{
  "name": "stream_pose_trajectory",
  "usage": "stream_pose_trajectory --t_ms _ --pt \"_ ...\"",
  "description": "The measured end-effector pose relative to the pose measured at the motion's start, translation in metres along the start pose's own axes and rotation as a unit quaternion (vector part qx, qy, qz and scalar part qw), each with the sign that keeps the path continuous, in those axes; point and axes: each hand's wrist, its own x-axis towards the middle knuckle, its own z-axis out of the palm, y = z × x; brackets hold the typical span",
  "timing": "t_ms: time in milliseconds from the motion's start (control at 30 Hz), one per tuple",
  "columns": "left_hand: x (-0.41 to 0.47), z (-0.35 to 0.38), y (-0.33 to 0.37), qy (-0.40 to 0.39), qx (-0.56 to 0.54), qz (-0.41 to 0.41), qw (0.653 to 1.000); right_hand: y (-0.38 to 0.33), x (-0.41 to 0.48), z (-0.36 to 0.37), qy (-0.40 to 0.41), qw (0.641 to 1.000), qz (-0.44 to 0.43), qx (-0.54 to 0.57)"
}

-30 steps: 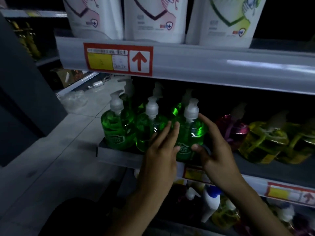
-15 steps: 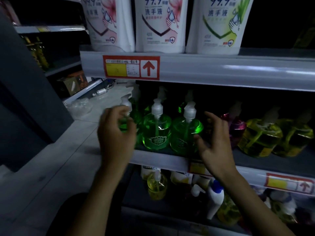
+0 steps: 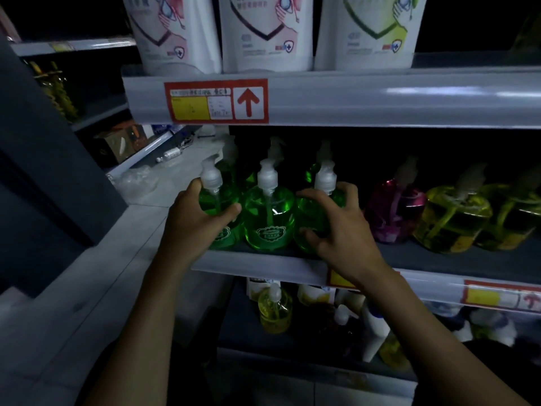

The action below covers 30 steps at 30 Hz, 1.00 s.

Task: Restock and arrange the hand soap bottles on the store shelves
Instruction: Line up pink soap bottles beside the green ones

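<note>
Hands (image 3: 196, 222) around 2 green bottles (image 3: 217, 201)

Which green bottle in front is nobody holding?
The middle green bottle: the left hand grips the left green bottle and the right hand grips the right green bottle.

My left green bottle (image 3: 215, 202), middle green bottle (image 3: 269, 218) and right green bottle (image 3: 306, 215) stand upright, side by side, white pumps up, at the shelf (image 3: 257, 262) front. My left hand (image 3: 193, 222) and right hand (image 3: 344, 234) grip the outer two.

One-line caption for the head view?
Left hand grips the left green pump bottle, right hand the right green pump bottle, flanking the middle green pump bottle on the shelf.
</note>
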Motion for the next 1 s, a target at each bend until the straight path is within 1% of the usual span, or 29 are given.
stream_pose_trajectory --t_ms 100,167,200,233,267,300,333,367,400,467,533,667,733,833,900,933,1000 --pt "-0.001 0.001 0.001 0.007 -0.003 -0.005 1.000 0.007 -0.003 -0.003 -0.018 0.999 -0.028 0.023" --pt "-0.008 0.008 0.006 0.046 -0.014 -0.008 0.999 0.005 -0.006 -0.004 -0.024 0.995 -0.016 0.096" --pt "-0.014 0.013 0.011 0.094 -0.021 -0.002 0.995 0.001 -0.007 -0.005 -0.001 0.988 0.001 0.151" --pt "-0.022 0.018 0.017 0.154 -0.017 0.017 0.988 -0.001 -0.006 -0.007 0.056 0.979 0.020 0.196" --pt "-0.030 0.022 0.026 0.211 0.007 0.059 0.976 -0.003 -0.003 -0.010 0.131 0.964 0.037 0.227" --pt "-0.039 0.027 0.035 0.248 0.044 0.112 0.961 -0.003 0.000 -0.014 0.196 0.945 0.054 0.254" --pt "-0.044 0.032 0.042 0.251 0.074 0.163 0.951 -0.001 0.005 -0.018 0.230 0.929 0.079 0.281" --pt "-0.047 0.039 0.048 0.226 0.097 0.207 0.947 -0.001 0.010 -0.024 0.232 0.917 0.115 0.302" --pt "-0.047 0.047 0.048 0.186 0.118 0.236 0.946 0.000 0.016 -0.027 0.212 0.910 0.155 0.320" --pt "-0.047 0.063 0.047 0.113 0.157 0.243 0.950 0.001 0.028 -0.029 0.148 0.891 0.225 0.365" --pt "-0.048 0.075 0.043 0.076 0.199 0.210 0.954 0.002 0.040 -0.028 0.095 0.876 0.256 0.399" --pt "-0.049 0.081 0.041 0.069 0.241 0.176 0.952 0.009 0.054 -0.030 0.016 0.883 0.274 0.381" --pt "-0.050 0.083 0.043 0.072 0.232 0.174 0.954 0.012 0.052 -0.031 0.004 0.890 0.271 0.366" --pt "-0.055 0.088 0.047 0.080 0.200 0.170 0.962 0.008 0.044 -0.034 0.004 0.912 0.255 0.321" --pt "-0.060 0.088 0.055 0.112 0.151 0.166 0.968 0.004 0.037 -0.043 0.022 0.923 0.237 0.302" --pt "-0.063 0.088 0.062 0.142 0.121 0.175 0.967 0.004 0.031 -0.050 0.051 0.934 0.218 0.279" --pt "-0.074 0.090 0.080 0.197 0.078 0.233 0.949 0.015 0.019 -0.068 0.150 0.956 0.174 0.183"
